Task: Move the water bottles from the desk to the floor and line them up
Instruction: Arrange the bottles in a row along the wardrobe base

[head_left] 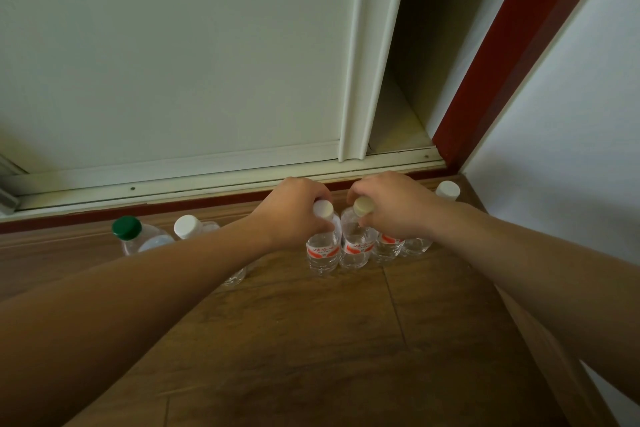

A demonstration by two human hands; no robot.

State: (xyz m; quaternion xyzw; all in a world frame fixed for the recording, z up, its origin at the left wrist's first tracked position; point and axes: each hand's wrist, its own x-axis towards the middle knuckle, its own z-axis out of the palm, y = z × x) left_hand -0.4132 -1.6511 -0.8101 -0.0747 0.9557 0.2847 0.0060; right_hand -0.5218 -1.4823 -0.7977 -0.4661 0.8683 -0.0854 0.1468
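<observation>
Head view shows us crouched over the wooden floor [311,340], both arms reaching toward twelve o'clock where a row of water bottles stands along the base of a pale sliding door [173,62]. Our left hand [294,208] has its fingers [322,226] curled closed around the neck of a white-capped bottle [322,246] with a red label, and our right hand [391,204] is likewise wrapped tight around the neck of the cream-capped bottle [356,246] touching it at its three o'clock side. Both bottles look upright with their bases on or just at the floor; we cannot tell whether they are fully set down. Further toward three o'clock, another red-labelled bottle [388,248] and a clear one [415,244] stand partly hidden under our right hand, and one more white-capped bottle [447,190] sits near the corner. At nine o'clock from the held pair stand a green-capped bottle [138,236] and a white-capped bottle [188,227], with a gap between them and the rest. We judge the task well advanced: seven bottles are on the floor in a rough line. What is left seems to be releasing this pair and closing the gap; the bench is out of sight, so we cannot say whether more bottles wait there.
</observation>
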